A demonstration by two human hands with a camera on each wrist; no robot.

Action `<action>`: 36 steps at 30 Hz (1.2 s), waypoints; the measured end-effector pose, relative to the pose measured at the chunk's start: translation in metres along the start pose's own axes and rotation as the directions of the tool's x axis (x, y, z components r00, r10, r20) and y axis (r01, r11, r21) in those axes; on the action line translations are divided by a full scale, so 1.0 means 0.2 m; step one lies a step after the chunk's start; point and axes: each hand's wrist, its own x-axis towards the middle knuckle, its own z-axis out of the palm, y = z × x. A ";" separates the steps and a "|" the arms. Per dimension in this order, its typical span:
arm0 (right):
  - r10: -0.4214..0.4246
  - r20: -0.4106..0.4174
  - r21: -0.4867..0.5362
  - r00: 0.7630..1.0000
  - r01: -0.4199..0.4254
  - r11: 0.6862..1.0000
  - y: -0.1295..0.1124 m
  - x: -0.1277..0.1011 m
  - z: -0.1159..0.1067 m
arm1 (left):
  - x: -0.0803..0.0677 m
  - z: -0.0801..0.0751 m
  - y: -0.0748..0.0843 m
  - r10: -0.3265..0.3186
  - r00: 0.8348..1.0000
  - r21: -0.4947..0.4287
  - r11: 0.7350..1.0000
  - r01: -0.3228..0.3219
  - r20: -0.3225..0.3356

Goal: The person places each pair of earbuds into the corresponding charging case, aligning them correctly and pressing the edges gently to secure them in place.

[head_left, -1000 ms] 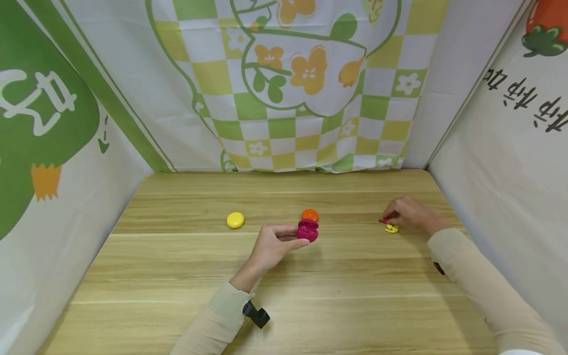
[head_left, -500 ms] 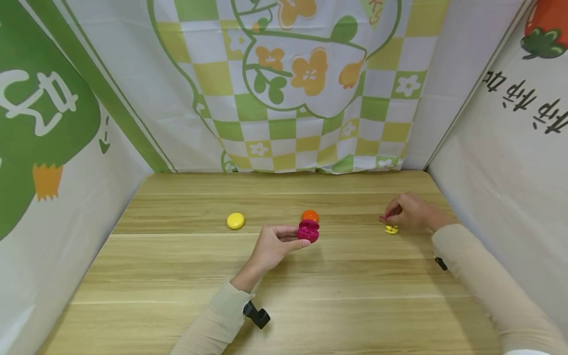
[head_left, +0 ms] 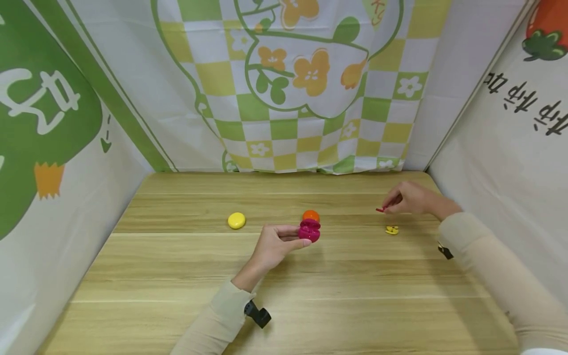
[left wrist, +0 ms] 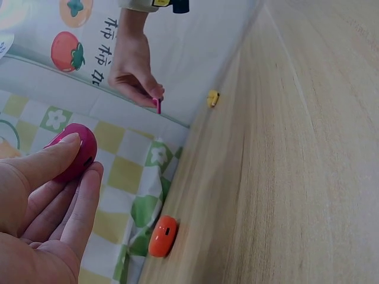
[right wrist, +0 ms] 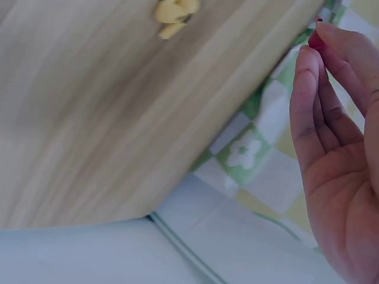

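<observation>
My left hand (head_left: 269,250) holds a magenta earbud case (head_left: 309,234) between thumb and fingers over the middle of the table, its lid standing up. Off to the right, my right hand (head_left: 407,198) pinches a magenta earbud (head_left: 380,210) by its fingertips, raised above the tabletop. The left wrist view shows the earbud's stem (left wrist: 158,107) poking down below those fingertips. On the table just under the right hand lie yellow earbuds (head_left: 392,230), close together. In the right wrist view, the fingers mostly cover the magenta earbud.
An orange earbud case (head_left: 311,215) sits just behind the magenta one, partly hidden by it. To the left is a closed yellow case (head_left: 236,220). Printed curtains enclose the wooden table (head_left: 177,276) at the back and on both sides.
My right hand has lifted away from the yellow earbuds with the magenta earbud, moving up and slightly back. My left hand keeps the case in nearly the same place.
</observation>
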 end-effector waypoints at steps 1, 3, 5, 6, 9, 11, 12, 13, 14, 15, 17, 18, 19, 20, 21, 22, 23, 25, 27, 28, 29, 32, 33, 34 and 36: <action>-0.005 0.007 0.013 1.000 0.005 1.000 -0.02 0.00 -0.01 | 0.00 0.00 0.00 0.001 1.000 0.003 1.000 -0.001 0.001; -0.007 0.020 0.030 1.000 0.007 1.000 -0.05 0.01 -0.04 | 0.00 0.00 0.01 0.002 1.000 0.007 1.000 -0.002 0.000; -0.008 0.035 0.040 0.999 0.007 0.999 -0.09 0.02 -0.07 | 0.00 0.00 0.01 0.000 1.000 0.008 1.000 0.000 -0.001; -0.005 0.042 0.037 0.999 0.004 0.999 -0.10 0.03 -0.08 | 0.00 0.01 0.01 0.000 1.000 0.006 1.000 0.000 -0.001; 0.000 0.065 0.009 0.998 -0.001 1.000 -0.16 0.05 -0.12 | 0.00 0.01 0.01 0.001 1.000 0.002 1.000 -0.001 0.002; -0.001 0.087 -0.010 0.996 0.002 1.000 -0.20 0.06 -0.14 | 0.00 0.01 0.01 0.005 1.000 0.005 1.000 -0.005 0.006; -0.007 0.099 -0.018 0.995 0.009 1.000 -0.23 0.06 -0.15 | 0.00 0.01 0.01 0.007 1.000 0.007 1.000 -0.007 0.007; -0.012 0.111 -0.024 0.994 0.015 1.000 -0.25 0.07 -0.16 | 0.01 0.01 0.01 0.008 1.000 0.010 1.000 -0.008 0.007; -0.018 0.122 -0.029 0.992 0.022 0.999 -0.27 0.08 -0.18 | 0.01 0.01 0.01 0.009 1.000 0.011 1.000 -0.009 0.007; -0.025 0.134 -0.030 0.991 0.029 0.999 -0.29 0.08 -0.18 | 0.01 0.01 0.01 0.010 1.000 0.012 1.000 -0.010 0.007; -0.033 0.158 -0.029 0.987 0.038 0.999 -0.34 0.10 -0.20 | 0.01 0.02 0.02 0.012 1.000 0.012 1.000 -0.012 0.008; -0.034 0.170 -0.030 0.985 0.040 0.999 -0.37 0.11 -0.21 | 0.01 0.02 0.02 0.012 1.000 0.009 1.000 -0.012 0.010; -0.038 0.183 -0.031 0.982 0.044 0.999 -0.39 0.12 -0.21 | 0.01 0.02 0.02 0.013 1.000 0.005 1.000 -0.013 0.011; -0.043 0.198 -0.028 0.979 0.050 0.998 -0.42 0.12 -0.22 | 0.01 0.02 0.02 0.014 1.000 0.002 1.000 -0.014 0.013; -0.044 0.214 -0.028 0.976 0.051 0.998 -0.45 0.13 -0.22 | 0.01 0.02 0.02 0.014 1.000 -0.001 1.000 -0.014 0.014; -0.046 0.232 -0.027 0.972 0.054 0.998 -0.47 0.14 -0.22 | 0.01 0.02 0.02 0.016 1.000 -0.003 1.000 -0.016 0.016; -0.053 0.247 -0.028 0.967 0.062 0.998 -0.50 0.15 -0.22 | 0.01 0.02 0.02 0.016 1.000 -0.005 1.000 -0.016 0.016; -0.065 0.281 -0.024 0.957 0.074 0.997 -0.55 0.17 -0.22 | 0.01 0.03 0.03 0.016 1.000 -0.003 1.000 -0.016 0.012; -0.075 0.311 -0.028 0.947 0.088 0.996 -0.60 0.19 -0.21 | 0.00 0.03 0.03 0.015 1.000 -0.004 1.000 -0.015 0.008; -0.083 0.323 -0.029 0.943 0.098 0.995 -0.62 0.20 -0.21 | 0.00 0.03 0.03 0.015 1.000 -0.004 1.000 -0.015 0.005; -0.094 0.335 -0.028 0.938 0.109 0.994 -0.64 0.21 -0.20 | 0.00 0.03 0.04 0.013 1.000 -0.007 1.000 -0.013 0.003; -0.127 0.366 -0.023 0.922 0.145 0.989 -0.71 0.23 -0.19 | 0.00 0.04 0.04 0.009 1.000 -0.020 1.000 -0.009 -0.001; -0.134 0.374 -0.023 0.918 0.154 0.988 -0.72 0.24 -0.18 | 0.00 0.04 0.04 0.007 1.000 -0.024 1.000 -0.007 -0.001; -0.134 0.383 -0.028 0.914 0.156 0.987 -0.74 0.25 -0.18 | 0.01 0.05 0.04 0.005 1.000 -0.027 1.000 -0.005 -0.002; -0.134 0.399 -0.046 0.907 0.166 0.985 -0.78 0.27 -0.17 | 0.01 0.05 0.04 0.004 1.000 -0.033 0.999 -0.004 -0.002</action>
